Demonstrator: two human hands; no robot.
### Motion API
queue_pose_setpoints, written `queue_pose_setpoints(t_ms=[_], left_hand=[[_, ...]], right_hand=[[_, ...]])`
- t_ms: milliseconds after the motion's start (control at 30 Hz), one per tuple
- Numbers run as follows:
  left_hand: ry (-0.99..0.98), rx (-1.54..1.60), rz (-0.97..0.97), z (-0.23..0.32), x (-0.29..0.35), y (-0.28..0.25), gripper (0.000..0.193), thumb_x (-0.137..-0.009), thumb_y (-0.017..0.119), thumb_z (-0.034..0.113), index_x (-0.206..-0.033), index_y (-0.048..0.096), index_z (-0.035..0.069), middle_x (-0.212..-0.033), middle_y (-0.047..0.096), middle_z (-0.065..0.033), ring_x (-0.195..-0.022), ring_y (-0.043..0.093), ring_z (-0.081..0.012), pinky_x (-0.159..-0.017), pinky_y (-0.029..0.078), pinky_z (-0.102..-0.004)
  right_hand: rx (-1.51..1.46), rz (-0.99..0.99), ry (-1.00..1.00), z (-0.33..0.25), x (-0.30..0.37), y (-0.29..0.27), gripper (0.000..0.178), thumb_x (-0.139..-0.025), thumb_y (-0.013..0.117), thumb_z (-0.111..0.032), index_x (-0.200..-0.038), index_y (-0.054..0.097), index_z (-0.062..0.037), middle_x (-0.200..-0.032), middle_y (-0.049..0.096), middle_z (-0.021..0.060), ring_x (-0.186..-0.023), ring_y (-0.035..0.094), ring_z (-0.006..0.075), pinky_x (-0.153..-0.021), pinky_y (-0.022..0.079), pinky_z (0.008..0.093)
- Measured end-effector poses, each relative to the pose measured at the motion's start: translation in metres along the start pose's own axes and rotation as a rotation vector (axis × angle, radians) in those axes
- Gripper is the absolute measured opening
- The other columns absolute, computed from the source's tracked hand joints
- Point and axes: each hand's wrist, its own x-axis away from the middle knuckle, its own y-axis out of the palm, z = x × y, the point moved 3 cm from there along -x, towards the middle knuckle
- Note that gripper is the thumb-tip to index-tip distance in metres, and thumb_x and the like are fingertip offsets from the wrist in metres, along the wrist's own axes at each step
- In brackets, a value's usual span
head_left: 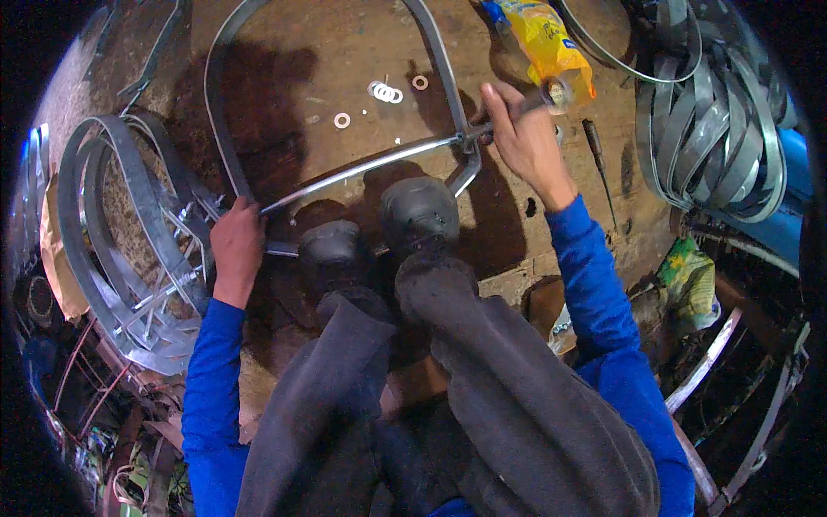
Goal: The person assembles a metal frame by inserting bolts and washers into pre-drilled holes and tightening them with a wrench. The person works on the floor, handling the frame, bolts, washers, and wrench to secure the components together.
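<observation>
A bent metal band forms a large loop on the wooden board, with a shiny metal rod running across its near part. My left hand is wrapped round the band's left side, by the rod's end. My right hand closes around a dark bar-like tool that reaches the rod's right end; its exact kind is unclear. The tool's rounded outer end shows beyond the fingers. My two dark shoes are at the near part of the loop, which they partly hide.
Several flat washers lie inside the loop. A yellow plastic bag lies at the far right, near a thin pointed tool. Bundled metal bands are piled at right. Finished-looking bands with rods stand at left.
</observation>
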Motion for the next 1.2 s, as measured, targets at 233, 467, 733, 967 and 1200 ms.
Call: queue_pose_setpoints(t_ms=[233, 467, 733, 967, 1200], left_hand=[[0.064, -0.129, -0.164, -0.007, -0.013, 0.015, 0.011, -0.081, 0.058, 0.010, -0.085, 0.066, 0.004, -0.087, 0.063, -0.0152, -0.077, 0.065, -0.0366, -0.066, 0.053, -0.0445], [0.002, -0.002, 0.068, 0.003, -0.010, -0.007, 0.017, -0.074, 0.069, 0.010, -0.088, 0.063, 0.002, -0.096, 0.061, -0.0150, -0.083, 0.064, -0.0356, -0.067, 0.052, -0.0444], [-0.048, -0.023, -0.059, -0.009, -0.011, 0.015, 0.013, -0.076, 0.068, 0.012, -0.085, 0.064, 0.004, -0.091, 0.061, -0.0143, -0.080, 0.063, -0.0369, -0.067, 0.051, -0.0452], [0.023, -0.080, -0.123, -0.007, -0.010, 0.014, 0.017, -0.080, 0.065, 0.013, -0.096, 0.066, 0.006, -0.091, 0.063, -0.0144, -0.081, 0.065, -0.0343, -0.069, 0.052, -0.0437], [0.014, -0.089, 0.147, 0.004, -0.005, 0.002, 0.039, -0.075, 0.069, 0.007, -0.113, 0.060, 0.008, -0.099, 0.062, -0.0128, -0.089, 0.063, -0.0313, -0.070, 0.052, -0.0413]], right_hand=[[0.169, -0.168, 0.088, 0.022, -0.057, 0.029, 0.049, -0.099, 0.043, -0.039, -0.083, 0.061, 0.0029, -0.065, 0.060, 0.0213, -0.069, 0.060, 0.0412, -0.064, 0.047, 0.0440], [0.045, 0.007, 0.050, 0.015, -0.004, 0.024, 0.040, -0.097, 0.049, -0.034, -0.094, 0.063, 0.0033, -0.080, 0.062, 0.0272, -0.078, 0.060, 0.0465, -0.070, 0.049, 0.0476], [-0.190, 0.158, -0.118, 0.021, 0.089, 0.034, 0.018, -0.096, 0.049, -0.012, -0.094, 0.061, 0.0014, -0.105, 0.063, 0.0175, -0.091, 0.062, 0.0329, -0.079, 0.049, 0.0375], [-0.224, 0.141, -0.127, 0.026, 0.112, 0.045, 0.030, -0.099, 0.042, -0.021, -0.089, 0.061, 0.0005, -0.111, 0.062, 0.0186, -0.098, 0.061, 0.0333, -0.085, 0.047, 0.0383], [-0.352, 0.224, -0.068, 0.024, 0.109, 0.011, 0.037, -0.099, 0.040, -0.027, -0.086, 0.060, 0.0007, -0.103, 0.066, 0.0191, -0.095, 0.063, 0.0324, -0.084, 0.048, 0.0386]])
